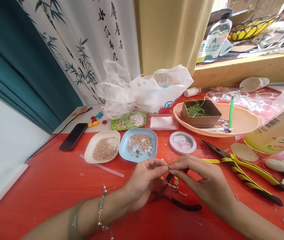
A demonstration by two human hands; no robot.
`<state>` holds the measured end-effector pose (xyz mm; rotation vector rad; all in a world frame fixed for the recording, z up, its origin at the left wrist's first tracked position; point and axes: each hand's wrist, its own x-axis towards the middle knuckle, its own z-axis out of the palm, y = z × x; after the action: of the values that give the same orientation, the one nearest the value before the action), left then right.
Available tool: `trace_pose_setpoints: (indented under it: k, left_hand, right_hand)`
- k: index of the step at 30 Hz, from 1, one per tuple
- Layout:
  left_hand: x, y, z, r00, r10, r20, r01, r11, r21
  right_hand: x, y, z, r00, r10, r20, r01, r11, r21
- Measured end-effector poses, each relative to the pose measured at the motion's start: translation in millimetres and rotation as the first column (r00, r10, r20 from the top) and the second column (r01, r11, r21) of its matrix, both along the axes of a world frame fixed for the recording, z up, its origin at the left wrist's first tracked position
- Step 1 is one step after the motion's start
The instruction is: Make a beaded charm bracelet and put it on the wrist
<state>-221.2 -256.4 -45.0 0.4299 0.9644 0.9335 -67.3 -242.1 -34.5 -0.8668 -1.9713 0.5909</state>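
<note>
Left hand [144,180] and right hand [202,181] meet fingertip to fingertip, both pinching a small beaded jewellery piece [168,165] above the red table [44,180], with bead dishes [138,145] at 11 o'clock within reach, black pliers [182,204] directly beneath.

Left hand [144,181] and right hand [203,180] close together, fingertips pinched and meeting, forearms angled inward.

Left of the thread spool [182,142] lie two bead dishes [138,145]; right of it the pliers [247,173]; behind it a box [201,112] in a tray [244,123].
</note>
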Motion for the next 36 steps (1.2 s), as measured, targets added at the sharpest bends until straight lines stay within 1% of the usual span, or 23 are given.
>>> trace_pose_setpoints:
  k: [3, 5, 6, 8, 10, 12, 16, 19, 21, 22, 23, 24, 26, 27, 28, 29, 30, 31, 32, 33, 34, 36]
  left_hand:
    - [-1.0, 1.4, 2.3, 0.998, -0.05, -0.023, 0.051, 0.998, 0.022]
    - [-2.0, 2.1, 3.7, 0.994, -0.104, -0.038, 0.105, 0.994, 0.033]
    - [-2.5, 2.3, 4.5, 0.991, -0.128, -0.048, 0.13, 0.991, 0.034]
    - [-3.2, 2.5, 6.5, 0.983, -0.168, -0.069, 0.17, 0.985, 0.029]
    - [-4.2, 2.9, 9.2, 0.975, -0.198, -0.097, 0.202, 0.979, 0.033]
    - [-6.0, 4.3, 13.1, 0.965, -0.229, -0.131, 0.238, 0.97, 0.055]
    - [-12.3, 12.1, 22.7, 0.922, -0.286, -0.261, 0.329, 0.934, 0.14]
    - [-16.3, 20.9, 28.9, 0.856, -0.344, -0.385, 0.447, 0.867, 0.219]
    - [-17.2, 26.2, 32.8, 0.799, -0.364, -0.48, 0.534, 0.795, 0.286]
    - [-17.1, 28.3, 34.9, 0.765, -0.346, -0.543, 0.57, 0.757, 0.321]
    - [-16.7, 29.9, 37.1, 0.733, -0.3, -0.61, 0.591, 0.725, 0.354]
    - [-15.9, 30.9, 39.3, 0.704, -0.223, -0.674, 0.595, 0.704, 0.388]
    - [-13.3, 30.8, 43.1, 0.634, -0.019, -0.773, 0.586, 0.665, 0.464]
    - [-11.2, 29.6, 44.2, 0.586, 0.071, -0.807, 0.606, 0.623, 0.494]
    - [-8.6, 27.7, 44.6, 0.531, 0.135, -0.837, 0.66, 0.554, 0.508]
    - [-5.5, 25.2, 43.9, 0.469, 0.175, -0.865, 0.742, 0.453, 0.494]
    - [-1.9, 22.3, 42.1, 0.401, 0.2, -0.894, 0.829, 0.336, 0.447]
    - [2.1, 19.3, 39.1, 0.331, 0.219, -0.918, 0.902, 0.213, 0.376]
    - [6.3, 16.3, 34.9, 0.268, 0.249, -0.93, 0.946, 0.114, 0.304]
    - [10.3, 13.7, 29.7, 0.216, 0.295, -0.931, 0.969, 0.049, 0.241]
    - [14.1, 11.6, 23.9, 0.178, 0.353, -0.919, 0.982, -0.001, 0.19]
    - [19.7, 9.5, 11.8, 0.149, 0.476, -0.867, 0.989, -0.058, 0.139]
  right_hand:
    - [1.5, 2.3, 1.8, 0.997, 0.068, -0.049, -0.076, 0.98, -0.183]
    - [2.1, 2.7, 3.0, 0.994, 0.078, -0.073, -0.095, 0.959, -0.268]
    - [2.2, 2.5, 3.6, 0.994, 0.076, -0.083, -0.097, 0.95, -0.296]
    - [2.5, 2.3, 5.0, 0.993, 0.08, -0.09, -0.104, 0.947, -0.305]
    - [3.2, 2.6, 6.5, 0.992, 0.1, -0.072, -0.116, 0.958, -0.263]
    - [4.7, 4.0, 8.2, 0.992, 0.119, -0.031, -0.123, 0.974, -0.19]
    - [9.8, 8.3, 11.0, 0.992, 0.095, 0.084, -0.092, 0.995, -0.042]
    - [14.6, 10.4, 11.7, 0.984, 0.032, 0.174, -0.041, 0.998, 0.049]
    - [17.9, 10.8, 11.3, 0.965, -0.027, 0.26, -0.003, 0.994, 0.112]
    - [19.5, 10.9, 11.0, 0.951, -0.054, 0.306, 0.008, 0.989, 0.151]
    - [21.0, 11.1, 10.8, 0.935, -0.077, 0.347, 0.012, 0.982, 0.188]
    - [22.2, 11.3, 10.6, 0.923, -0.102, 0.371, 0.017, 0.974, 0.224]
    - [24.0, 12.1, 10.5, 0.921, -0.144, 0.361, 0.041, 0.96, 0.276]
    - [24.5, 12.7, 10.5, 0.928, -0.155, 0.34, 0.055, 0.957, 0.284]
    - [24.8, 13.4, 10.5, 0.936, -0.161, 0.313, 0.07, 0.957, 0.282]
    - [24.9, 14.1, 10.4, 0.945, -0.165, 0.284, 0.085, 0.959, 0.272]
    - [25.0, 14.9, 10.2, 0.951, -0.166, 0.26, 0.098, 0.962, 0.256]
    - [24.9, 15.7, 9.8, 0.956, -0.172, 0.239, 0.114, 0.964, 0.238]
    - [24.9, 16.5, 9.5, 0.958, -0.181, 0.221, 0.132, 0.966, 0.221]
    - [24.8, 17.2, 9.2, 0.959, -0.193, 0.206, 0.152, 0.967, 0.203]
    - [24.7, 17.9, 9.1, 0.959, -0.206, 0.194, 0.17, 0.968, 0.186]
    - [24.3, 18.8, 9.5, 0.96, -0.217, 0.176, 0.19, 0.969, 0.157]
